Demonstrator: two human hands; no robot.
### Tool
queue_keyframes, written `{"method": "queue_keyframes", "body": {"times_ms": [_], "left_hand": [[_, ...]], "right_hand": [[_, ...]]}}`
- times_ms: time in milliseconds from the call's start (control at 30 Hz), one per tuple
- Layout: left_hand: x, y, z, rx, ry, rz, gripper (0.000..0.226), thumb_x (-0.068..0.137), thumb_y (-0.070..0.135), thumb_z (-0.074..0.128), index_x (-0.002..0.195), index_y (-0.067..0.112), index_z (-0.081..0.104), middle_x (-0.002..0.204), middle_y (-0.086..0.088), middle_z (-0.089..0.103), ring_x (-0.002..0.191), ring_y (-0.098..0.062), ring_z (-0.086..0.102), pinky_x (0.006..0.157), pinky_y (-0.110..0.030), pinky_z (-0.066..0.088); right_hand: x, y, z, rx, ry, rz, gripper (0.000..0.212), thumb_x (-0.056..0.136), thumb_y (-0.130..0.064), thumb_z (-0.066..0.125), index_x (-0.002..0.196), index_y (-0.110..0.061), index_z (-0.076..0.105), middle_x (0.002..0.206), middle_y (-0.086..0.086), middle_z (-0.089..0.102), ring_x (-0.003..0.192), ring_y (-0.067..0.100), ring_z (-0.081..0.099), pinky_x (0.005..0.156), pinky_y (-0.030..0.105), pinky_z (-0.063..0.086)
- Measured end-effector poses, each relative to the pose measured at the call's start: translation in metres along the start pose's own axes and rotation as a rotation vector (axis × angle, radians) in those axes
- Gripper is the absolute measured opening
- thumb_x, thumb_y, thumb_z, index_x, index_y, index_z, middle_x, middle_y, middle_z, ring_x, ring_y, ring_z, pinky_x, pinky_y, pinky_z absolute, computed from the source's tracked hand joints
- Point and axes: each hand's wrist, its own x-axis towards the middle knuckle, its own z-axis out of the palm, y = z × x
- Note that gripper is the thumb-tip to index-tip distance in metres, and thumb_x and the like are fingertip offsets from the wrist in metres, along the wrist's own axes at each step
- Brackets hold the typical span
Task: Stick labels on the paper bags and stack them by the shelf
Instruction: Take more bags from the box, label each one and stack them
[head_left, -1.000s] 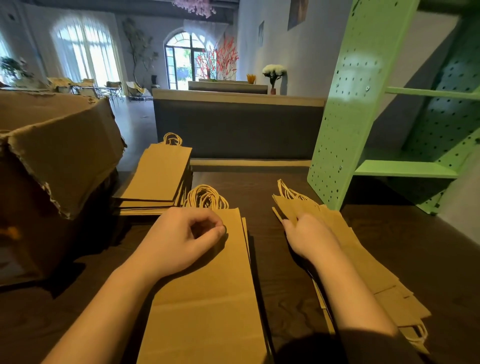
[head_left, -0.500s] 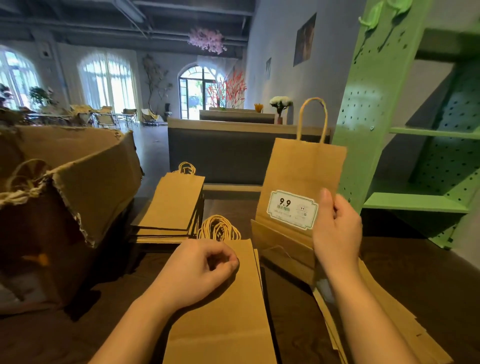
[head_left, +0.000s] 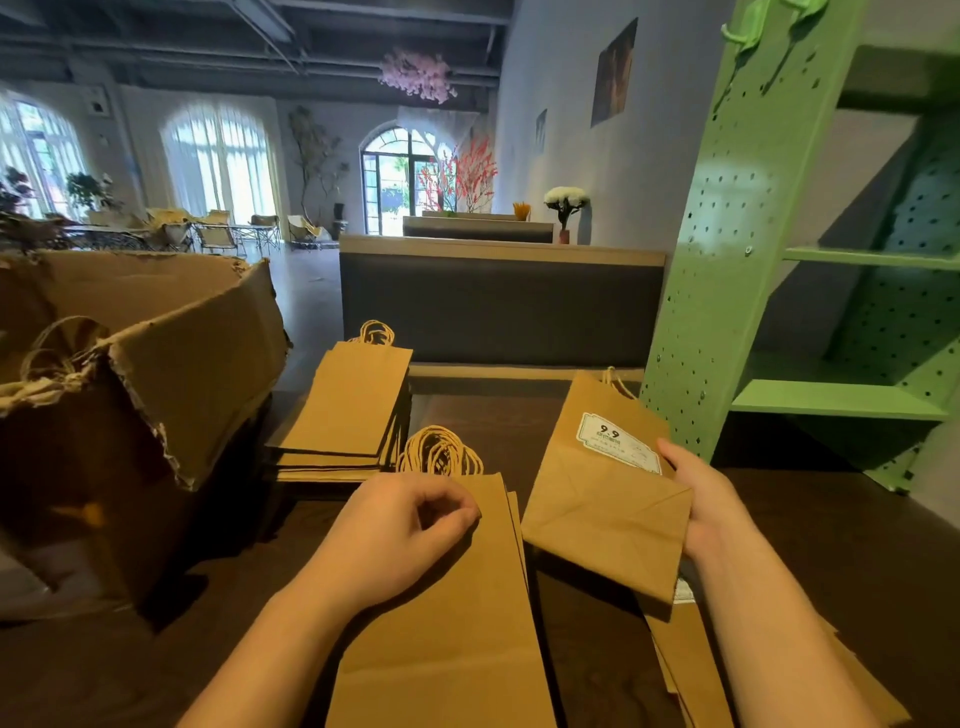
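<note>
Dark wood-grain surface (head_left: 857, 545); behind it a big room with arched windows (head_left: 218, 161) and grey counter (head_left: 498, 306).

We count three piles of flat kraft bags, all left of green pegboard shelf (head_left: 727, 260):
- far stack (head_left: 348, 410)
- middle stack (head_left: 452, 623)
- loose pile (head_left: 680, 660), nearest shelf

One torn corrugated box (head_left: 182, 364) far left of shelf.

One labelled bag (head_left: 608, 509) with white scalloped label (head_left: 615, 441), tilted just left of shelf. Right hand (head_left: 711, 509) grips its edge.

Left hand (head_left: 405, 530) rests curled on middle stack; we cannot tell whether it pinches anything.

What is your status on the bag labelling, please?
Right grip holds labelled bag by its edge, tilted. Left grip curled, resting on plain bag stack. Path to green shelf looks clear.
</note>
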Motion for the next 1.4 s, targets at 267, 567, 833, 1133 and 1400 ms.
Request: {"method": "queue_keyframes", "body": {"times_ms": [267, 567, 833, 1133, 1400], "left_hand": [[0.000, 0.003, -0.001, -0.013, -0.004, -0.035, 0.019, 0.099, 0.044, 0.057, 0.106, 0.042, 0.074, 0.093, 0.027, 0.071, 0.094, 0.008, 0.063, 0.082, -0.022, 0.055], [0.001, 0.006, 0.003, -0.246, 0.031, -0.082, 0.059, 0.104, 0.061, 0.031, 0.081, 0.024, 0.072, 0.071, 0.005, 0.066, 0.070, -0.009, 0.062, 0.073, -0.032, 0.046], [0.007, 0.004, -0.011, -0.935, 0.374, -0.469, 0.013, 0.095, 0.018, 0.068, 0.103, 0.024, 0.076, 0.087, -0.006, 0.078, 0.084, -0.026, 0.073, 0.084, -0.046, 0.058], [0.009, -0.021, -0.004, -0.295, 0.327, -0.441, 0.008, 0.091, 0.032, 0.070, 0.097, 0.034, 0.076, 0.088, 0.008, 0.073, 0.084, -0.014, 0.071, 0.077, -0.036, 0.059], [0.008, -0.013, -0.004, 0.133, 0.320, -0.300, 0.012, 0.091, 0.035, 0.069, 0.102, 0.039, 0.068, 0.097, 0.013, 0.049, 0.083, -0.004, 0.052, 0.063, -0.018, 0.037]], "right_hand": [[-0.011, -0.007, 0.006, -0.230, -0.059, 0.141, 0.024, 0.093, -0.033, 0.068, 0.107, -0.013, 0.063, 0.088, 0.013, 0.074, 0.064, 0.026, 0.071, 0.046, 0.035, 0.059], [-0.041, 0.003, 0.033, -0.726, -0.264, 0.041, 0.032, 0.089, -0.044, 0.068, 0.116, -0.027, 0.069, 0.120, 0.006, 0.070, 0.103, 0.013, 0.069, 0.089, 0.023, 0.054], [-0.062, 0.022, 0.032, -0.594, -0.719, 0.199, 0.024, 0.084, -0.026, 0.071, 0.095, -0.006, 0.076, 0.085, 0.019, 0.068, 0.049, 0.011, 0.050, 0.035, 0.015, 0.037], [-0.062, 0.037, 0.037, -1.146, -0.759, -0.131, 0.039, 0.085, -0.040, 0.073, 0.068, -0.013, 0.052, 0.048, 0.005, 0.055, 0.034, 0.013, 0.038, 0.039, 0.021, 0.031], [-0.056, 0.048, 0.039, -1.173, -0.706, -0.346, 0.042, 0.084, -0.043, 0.075, 0.063, -0.016, 0.051, 0.045, -0.003, 0.051, 0.043, 0.009, 0.045, 0.051, 0.017, 0.040]]}}
